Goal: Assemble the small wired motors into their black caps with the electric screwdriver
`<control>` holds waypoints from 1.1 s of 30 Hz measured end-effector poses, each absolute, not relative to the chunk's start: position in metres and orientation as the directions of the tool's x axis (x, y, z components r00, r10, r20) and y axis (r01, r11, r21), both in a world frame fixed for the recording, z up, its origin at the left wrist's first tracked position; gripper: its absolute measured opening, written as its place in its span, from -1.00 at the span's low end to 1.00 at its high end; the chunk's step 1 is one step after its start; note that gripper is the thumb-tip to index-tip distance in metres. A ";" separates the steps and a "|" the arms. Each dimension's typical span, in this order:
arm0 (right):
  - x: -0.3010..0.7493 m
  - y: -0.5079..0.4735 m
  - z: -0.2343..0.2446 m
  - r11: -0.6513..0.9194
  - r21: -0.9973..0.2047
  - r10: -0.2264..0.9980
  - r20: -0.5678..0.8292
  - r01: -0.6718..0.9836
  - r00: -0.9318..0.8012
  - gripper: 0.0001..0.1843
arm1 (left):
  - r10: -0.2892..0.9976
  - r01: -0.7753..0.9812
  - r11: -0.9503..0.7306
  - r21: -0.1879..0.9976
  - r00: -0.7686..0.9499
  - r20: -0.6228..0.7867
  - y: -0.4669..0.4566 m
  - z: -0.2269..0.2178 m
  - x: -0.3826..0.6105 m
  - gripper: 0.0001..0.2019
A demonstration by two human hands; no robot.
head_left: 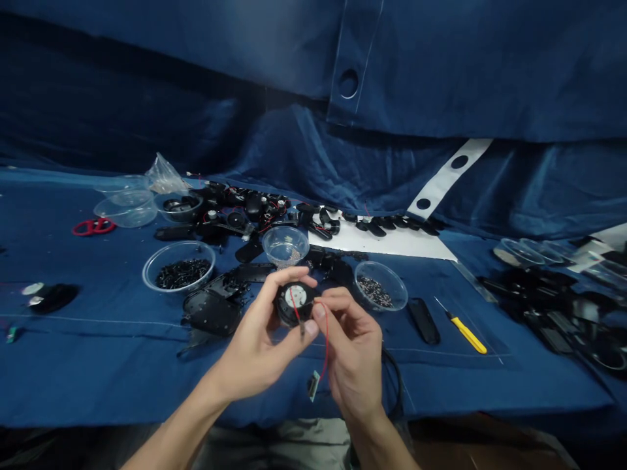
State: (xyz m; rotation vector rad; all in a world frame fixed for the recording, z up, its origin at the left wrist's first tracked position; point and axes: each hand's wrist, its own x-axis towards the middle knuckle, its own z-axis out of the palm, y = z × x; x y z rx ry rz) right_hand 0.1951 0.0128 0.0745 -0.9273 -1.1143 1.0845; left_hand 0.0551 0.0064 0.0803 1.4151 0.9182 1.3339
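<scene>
My left hand (pixel 264 339) is closed round a round black housing (pixel 287 308) with a white disc-shaped motor (pixel 296 297) in its middle. Red wire runs across the disc. At the housing's right edge, my right hand (pixel 353 346) pinches a red wire (pixel 326 346) between thumb and forefinger. A small green circuit board (pixel 313 385) dangles from that wire below the hands. The fingertips partly hide the housing's rim.
Tubs hold black parts (pixel 181 273) and small screws (pixel 375 290). A yellow screwdriver (pixel 467 334) and a black cover (pixel 424 320) lie to the right, red-handled scissors (pixel 93 226) to the left. Black assemblies (pixel 245 209) pile up at the back, beside a white sheet (pixel 406 247).
</scene>
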 end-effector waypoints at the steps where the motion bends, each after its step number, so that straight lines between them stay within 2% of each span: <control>1: 0.196 0.012 0.075 0.246 -0.955 0.969 0.238 -0.166 0.065 -0.88 | 0.950 -0.086 -0.284 0.955 0.108 0.293 0.007 0.081 0.054 -0.51; 4: 0.201 0.012 0.079 0.284 -0.953 0.958 0.286 -0.102 -0.003 -0.88 | 0.941 -0.093 -0.325 0.941 0.069 0.331 0.009 0.085 0.052 -0.51; 7: 0.210 0.016 0.088 0.440 -0.897 0.892 0.430 0.043 -0.141 -0.85 | 0.944 -0.110 -0.310 0.944 0.087 0.319 0.011 0.090 0.050 -0.47; 9: 0.219 0.022 0.097 0.588 -0.795 0.795 0.533 0.149 -0.289 -0.81 | 0.951 -0.144 -0.268 0.953 0.120 0.286 0.012 0.093 0.048 -0.42; 11: 0.230 0.029 0.107 0.703 -0.679 0.687 0.574 0.209 -0.446 -0.76 | 0.954 -0.186 -0.219 0.958 0.162 0.250 0.012 0.094 0.046 -0.37; 14: 0.242 0.040 0.124 0.834 -0.486 0.528 0.567 0.261 -0.633 -0.71 | 0.949 -0.204 -0.196 0.959 0.206 0.238 0.013 0.094 0.042 -0.33; 17: 0.248 0.048 0.137 0.900 -0.310 0.433 0.542 0.307 -0.720 -0.71 | 0.936 -0.177 -0.213 0.961 0.245 0.253 0.013 0.091 0.038 -0.33; 19: 0.248 0.050 0.142 0.890 -0.346 0.450 0.549 0.299 -0.704 -0.75 | 0.926 -0.159 -0.226 0.961 0.272 0.262 0.013 0.090 0.035 -0.40; 22: 0.247 0.051 0.141 0.801 -0.558 0.558 0.567 0.215 -0.606 -0.87 | 0.920 -0.137 -0.234 0.962 0.289 0.265 0.014 0.090 0.033 -0.52; 25: 0.245 0.049 0.135 0.714 -0.681 0.643 0.550 0.160 -0.533 -0.92 | 0.912 -0.149 -0.236 0.960 0.307 0.272 0.015 0.091 0.033 -0.36; 28: 0.244 0.048 0.132 0.693 -0.705 0.657 0.534 0.149 -0.533 -0.91 | 0.898 -0.178 -0.239 0.954 0.333 0.287 0.016 0.091 0.034 -0.16; 33: 0.242 0.049 0.132 0.699 -0.703 0.637 0.534 0.126 -0.556 -0.86 | 0.888 -0.183 -0.235 0.955 0.360 0.287 0.017 0.091 0.034 -0.11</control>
